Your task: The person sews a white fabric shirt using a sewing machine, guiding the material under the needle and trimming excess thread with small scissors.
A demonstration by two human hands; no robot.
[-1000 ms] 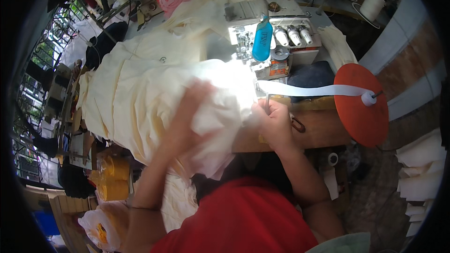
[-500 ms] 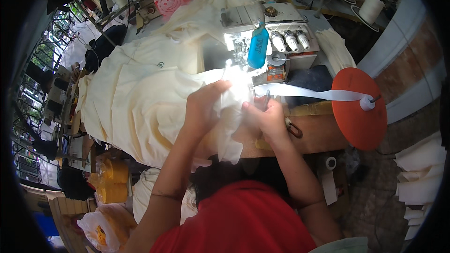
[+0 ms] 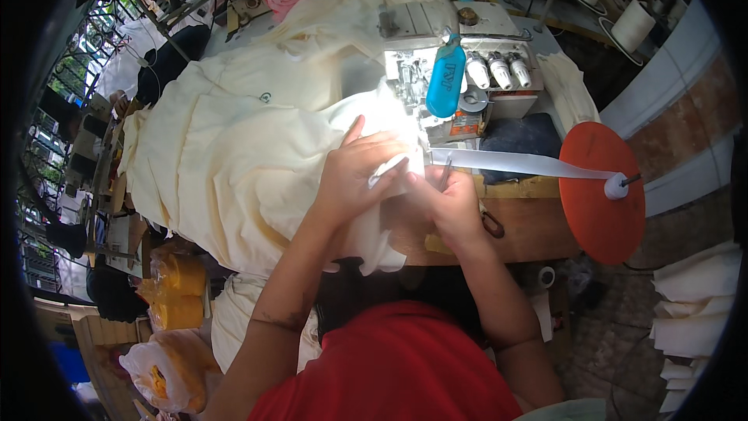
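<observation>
Head view: cream fabric is pinched at its edge between both hands, right at the foot of the sewing machine. Left hand is laid flat on the cloth, fingers closed over a folded edge. Right hand is curled tight on the same edge, just beside the left fingers; a thin metal tool seems to be held too, cannot be told for sure. White tape is fed from beyond the right fingers, off an orange disc. A blue bottle is perched on the machine just past the fingertips. Wooden counter is seen under the right wrist.

Risk: fingertips are very close to the needle zone, which is washed out by the lamp. Bulk cloth draped off the counter could drag the seam off line.
</observation>
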